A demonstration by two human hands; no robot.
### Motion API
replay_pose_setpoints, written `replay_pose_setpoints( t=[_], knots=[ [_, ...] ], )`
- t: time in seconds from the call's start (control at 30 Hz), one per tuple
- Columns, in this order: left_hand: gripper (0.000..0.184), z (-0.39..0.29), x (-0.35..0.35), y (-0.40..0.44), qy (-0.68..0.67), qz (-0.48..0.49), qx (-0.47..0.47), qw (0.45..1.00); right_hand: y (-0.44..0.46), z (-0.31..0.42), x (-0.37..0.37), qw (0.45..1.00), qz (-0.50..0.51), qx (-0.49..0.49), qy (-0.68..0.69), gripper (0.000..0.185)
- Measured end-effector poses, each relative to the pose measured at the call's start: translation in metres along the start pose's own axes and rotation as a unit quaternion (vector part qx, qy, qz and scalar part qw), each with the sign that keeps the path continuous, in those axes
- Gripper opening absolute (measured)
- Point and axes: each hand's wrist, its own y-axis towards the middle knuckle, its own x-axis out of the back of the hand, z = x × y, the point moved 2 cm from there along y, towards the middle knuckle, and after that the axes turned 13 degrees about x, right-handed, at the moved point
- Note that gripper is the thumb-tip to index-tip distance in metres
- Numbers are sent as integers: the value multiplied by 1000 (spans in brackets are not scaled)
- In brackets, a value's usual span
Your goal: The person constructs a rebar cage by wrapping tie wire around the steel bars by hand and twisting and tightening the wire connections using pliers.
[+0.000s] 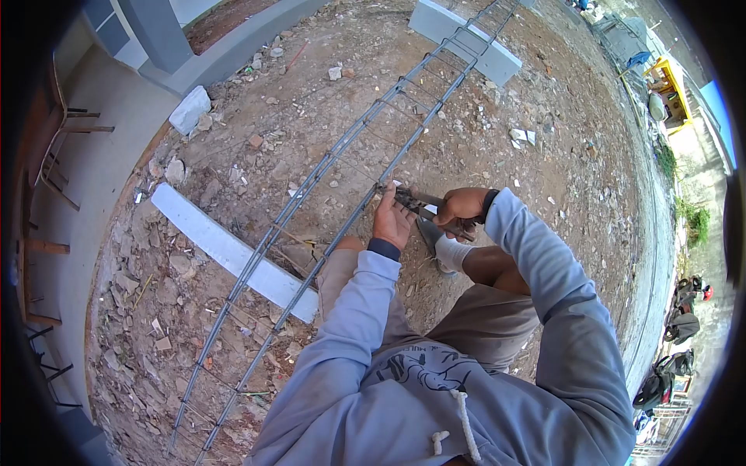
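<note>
A long rebar cage (365, 200) of parallel steel bars with tied stirrups runs diagonally in the head view. My right hand (464, 208) is closed around the handles of dark metal pincers (423, 199), whose head points left toward the nearest bar. My left hand (394, 220) is at the near bar beside the head of the pincers, its fingers bent and pinched together. What lies between those fingers is too small and dark to make out. Both hands are close together in front of my knees.
The cage rests across a pale block (233, 252) at the near left and another pale block (466, 40) at the far end. Rubble and stones cover the dirt ground. A white chunk (190, 110) lies by the paved edge; wooden furniture (48, 140) stands left, bags (660, 380) right.
</note>
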Motion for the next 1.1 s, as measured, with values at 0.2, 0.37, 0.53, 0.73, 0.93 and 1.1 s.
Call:
replay_pose_setpoints(
  t=[0.2, 0.37, 0.53, 0.73, 0.93, 1.1],
  knots=[
    [27, 8, -27, 24, -132, -1, -10, 991, -14, -1, -11, 996, -87, 10, -10, 42],
    [23, 8, -34, 40, -167, -73, -31, 983, -37, 17, -47, 770, -378, 52, -511, 68],
    [15, 12, -38, 51, -173, -123, -28, 977, -19, -7, -39, 703, -434, 20, -563, 44],
    [33, 21, -31, 11, -82, -141, 4, 987, -3, -34, -7, 994, -105, 28, -17, 34],
    [50, 26, -41, 23, -158, -89, 12, 983, -16, -17, 8, 994, -82, -65, 17, 52],
    [49, 27, -45, 37, -174, -117, 11, 978, -36, 9, -25, 798, -352, 38, -487, 72]
  ],
)
